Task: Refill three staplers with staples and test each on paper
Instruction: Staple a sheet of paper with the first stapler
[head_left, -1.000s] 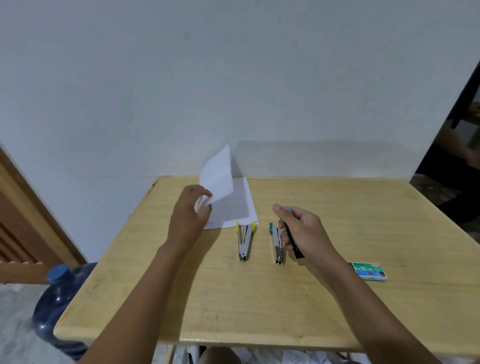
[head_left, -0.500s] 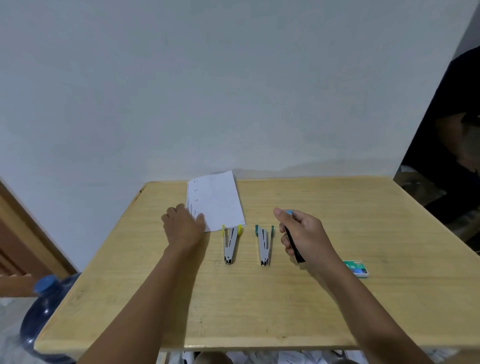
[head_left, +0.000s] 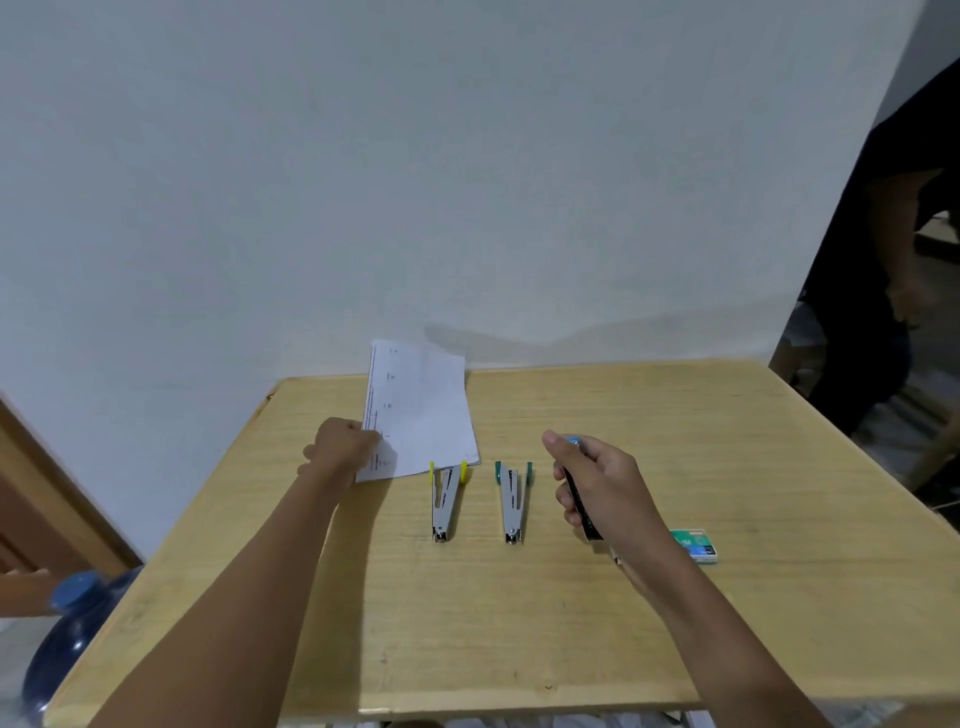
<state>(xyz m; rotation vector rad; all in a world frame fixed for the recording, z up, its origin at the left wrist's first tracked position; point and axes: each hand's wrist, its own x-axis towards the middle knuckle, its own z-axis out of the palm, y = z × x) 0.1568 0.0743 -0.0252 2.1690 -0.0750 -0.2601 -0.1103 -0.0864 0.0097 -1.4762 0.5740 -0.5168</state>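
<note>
Now my left hand (head_left: 340, 449) has pinched the near left edge of the paper (head_left: 421, 410) again and is tilting it up; half a second ago it lay flat. The yellow stapler (head_left: 445, 499) and green stapler (head_left: 513, 500) lie unmoved, splayed open on the table (head_left: 675, 597). My right hand (head_left: 597, 483) still grips the third stapler (head_left: 582, 501), closed around it, I think. The staple box (head_left: 695, 544) sits near right. A test looks close.
</note>
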